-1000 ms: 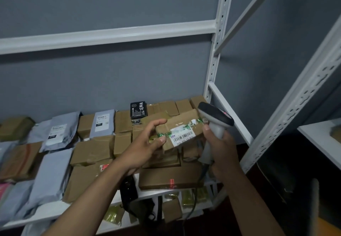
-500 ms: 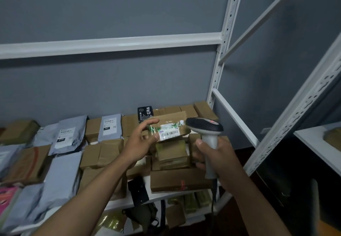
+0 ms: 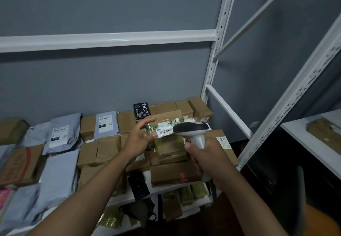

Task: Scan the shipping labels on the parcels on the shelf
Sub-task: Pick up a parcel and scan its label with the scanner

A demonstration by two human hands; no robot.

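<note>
While left hand (image 3: 137,141) pinches parcel (image 3: 167,119) (label up), right hand (image 3: 204,154) grips scanner (image 3: 191,129).

A matte grey-blue wall (image 3: 110,80) is seen behind everything, dimly and evenly lit. White slotted steel uprights (image 3: 216,51) and a horizontal white beam (image 3: 110,39) are mounted well above the fingers. A diagonal white brace (image 3: 258,17) is fixed up and right of them. A second white shelf (image 3: 313,143) is placed to their right, over dark flooring (image 3: 239,144).
</note>
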